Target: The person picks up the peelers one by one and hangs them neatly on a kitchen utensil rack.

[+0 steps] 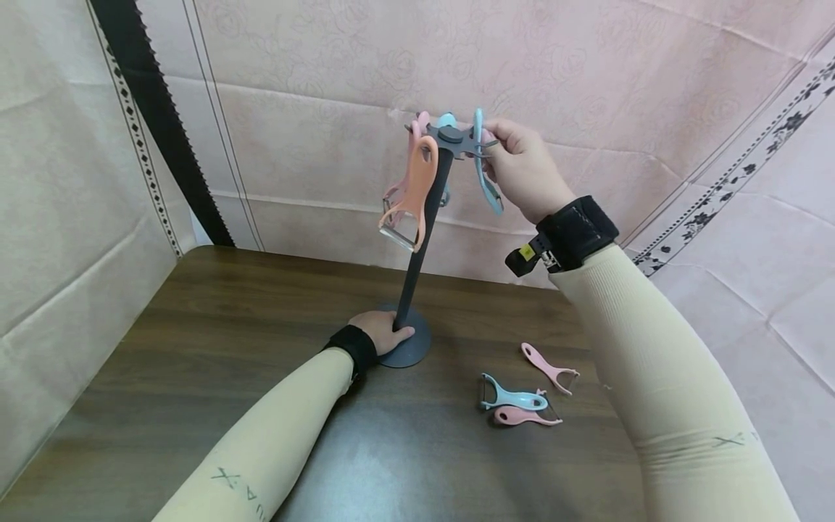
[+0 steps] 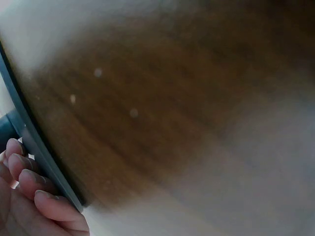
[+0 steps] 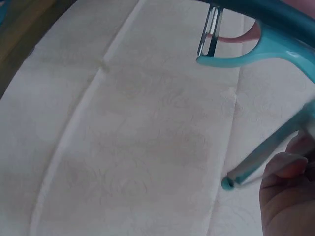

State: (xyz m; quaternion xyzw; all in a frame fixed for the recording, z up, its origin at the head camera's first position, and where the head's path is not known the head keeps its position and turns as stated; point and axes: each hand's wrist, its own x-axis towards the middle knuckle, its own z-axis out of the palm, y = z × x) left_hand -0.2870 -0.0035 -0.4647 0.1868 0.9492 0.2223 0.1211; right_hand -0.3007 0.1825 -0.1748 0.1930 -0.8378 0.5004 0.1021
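In the head view a dark grey stand (image 1: 427, 210) with a round base and hooks on top carries several Y-shaped peelers. An orange peeler (image 1: 420, 174) hangs in front, with pink ones behind it. My left hand (image 1: 377, 330) grips the foot of the post, thumb in front; its curled fingers (image 2: 37, 182) lie over the base in the left wrist view. At the top right hook my right hand (image 1: 525, 170) pinches a light blue peeler (image 1: 481, 163), which hangs blade down. That peeler is blurred beside the fingertips in the right wrist view; a small pink patch by them is unclear.
On the table (image 1: 261, 377), right of the stand, lie a pink peeler (image 1: 548, 367), a blue peeler (image 1: 518, 399) and another pink peeler (image 1: 518, 415) partly under the blue one. A patterned cloth (image 1: 313, 159) hangs behind the table.
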